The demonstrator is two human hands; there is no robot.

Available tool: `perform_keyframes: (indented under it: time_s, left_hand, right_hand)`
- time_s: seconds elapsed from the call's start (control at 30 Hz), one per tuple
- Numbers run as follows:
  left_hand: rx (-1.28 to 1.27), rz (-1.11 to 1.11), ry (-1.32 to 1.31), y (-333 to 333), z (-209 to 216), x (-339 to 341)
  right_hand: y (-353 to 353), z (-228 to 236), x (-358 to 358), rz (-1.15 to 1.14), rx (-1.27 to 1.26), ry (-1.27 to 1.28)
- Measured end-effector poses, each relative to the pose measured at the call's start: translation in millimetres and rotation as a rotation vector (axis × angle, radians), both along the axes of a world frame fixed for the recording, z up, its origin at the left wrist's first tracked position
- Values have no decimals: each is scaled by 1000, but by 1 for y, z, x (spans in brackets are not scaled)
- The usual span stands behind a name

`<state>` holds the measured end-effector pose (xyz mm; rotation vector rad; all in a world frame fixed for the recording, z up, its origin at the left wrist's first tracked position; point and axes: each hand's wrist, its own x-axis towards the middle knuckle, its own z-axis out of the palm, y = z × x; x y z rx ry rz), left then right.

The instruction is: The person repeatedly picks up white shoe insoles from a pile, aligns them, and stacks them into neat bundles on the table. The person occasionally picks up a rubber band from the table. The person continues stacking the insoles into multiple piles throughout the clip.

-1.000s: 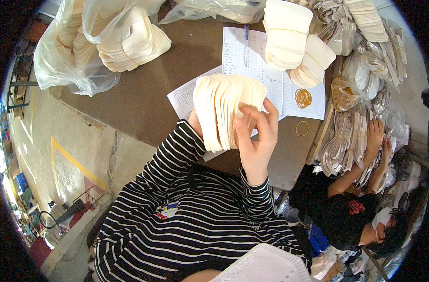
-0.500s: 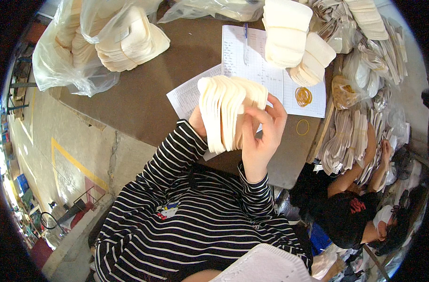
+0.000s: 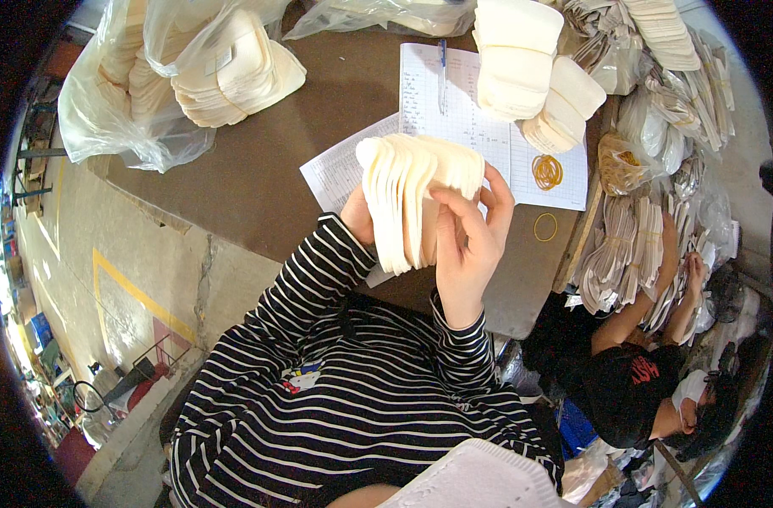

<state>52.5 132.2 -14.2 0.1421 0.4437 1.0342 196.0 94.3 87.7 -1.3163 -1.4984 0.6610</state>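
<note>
A fanned stack of cream-coloured cloth-like pads (image 3: 395, 199) is held up over the near part of the table. My left hand (image 3: 358, 217) grips it from the left, its fingers mostly hidden behind the pads. My right hand (image 3: 478, 229) holds the right side, with the thumb and index finger at the pad edges and the other fingers bent behind. Beneath the stack lie printed sheets (image 3: 342, 169) and an open squared notebook (image 3: 467, 127) with handwriting. A blue pen (image 3: 443, 76) rests on the notebook.
Banded pad bundles (image 3: 518, 63) and a pile of rubber bands (image 3: 547, 172) lie on the notebook's right side; a single rubber band (image 3: 545, 227) sits nearby. At left, a clear plastic bag (image 3: 107, 118) holds more pads. A co-worker (image 3: 632, 372) handles grey bundles (image 3: 627, 245) at right.
The held pads have shifted slightly, with the left ones spreading differently and a gap showing in the middle. My right fingers have moved a little along the edges.
</note>
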Motion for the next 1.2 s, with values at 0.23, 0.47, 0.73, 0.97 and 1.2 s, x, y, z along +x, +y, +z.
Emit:
perform_keyframes:
  time_s: [0.23, 0.47, 0.73, 0.97, 1.2]
  left_hand:
    - [0, -44, -238, 2, 6, 2]
    - [-126, -31, -191, 2, -6, 0]
    - [-102, 21, -141, -1, -4, -2]
    - [-86, 47, -97, -2, -1, -1]
    - [-178, 15, 148, -9, 6, -2]
  right_hand:
    - [-1, 9, 0, 57, 12, -109]
    - [1, 3, -1, 15, -32, -17]
    - [0, 8, -5, 40, -3, -115]
    - [1, 5, -4, -7, -23, -80]
    - [-2, 1, -2, -2, 159, -364]
